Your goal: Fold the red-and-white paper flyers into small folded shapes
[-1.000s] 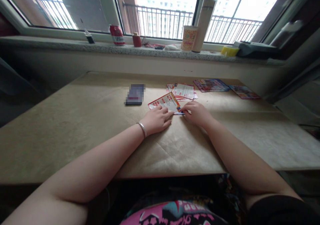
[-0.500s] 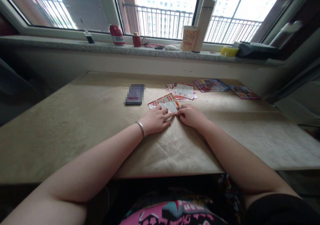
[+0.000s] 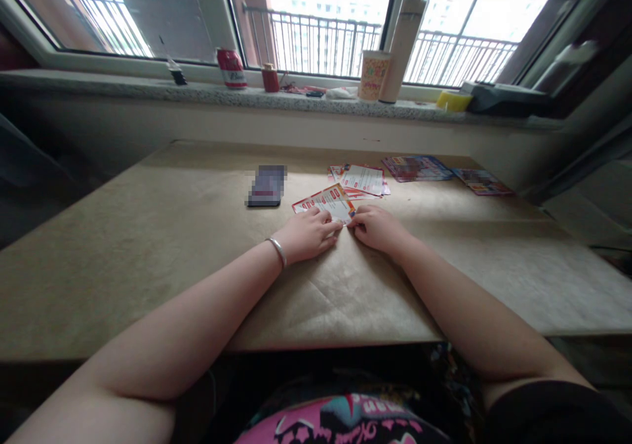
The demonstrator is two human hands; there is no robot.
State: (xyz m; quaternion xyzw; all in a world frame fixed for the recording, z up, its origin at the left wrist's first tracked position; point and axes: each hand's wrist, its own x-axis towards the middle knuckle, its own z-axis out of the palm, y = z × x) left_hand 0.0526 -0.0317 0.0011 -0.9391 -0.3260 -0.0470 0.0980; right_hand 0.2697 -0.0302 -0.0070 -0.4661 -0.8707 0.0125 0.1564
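A red and white printed flyer [image 3: 324, 203] lies on the brown paper-covered table [image 3: 148, 246]. My left hand [image 3: 309, 234], with a silver bangle at the wrist, rests on the flyer's near edge with fingers pressed flat on it. My right hand [image 3: 378, 228] is curled at the flyer's near right corner, fingertips pinching that corner. Both hands nearly touch each other.
A dark phone [image 3: 267, 186] lies left of the flyer. More flyers [image 3: 363, 179], a colourful leaflet [image 3: 417, 168] and another [image 3: 481, 182] lie behind. The windowsill holds a red can [image 3: 232, 68], a paper cup [image 3: 374, 75] and a tall tube [image 3: 401, 39].
My right hand slid left along the flyer's near edge toward my left hand; the flyer's protruding right corner is now covered or folded in. My left hand barely moved.
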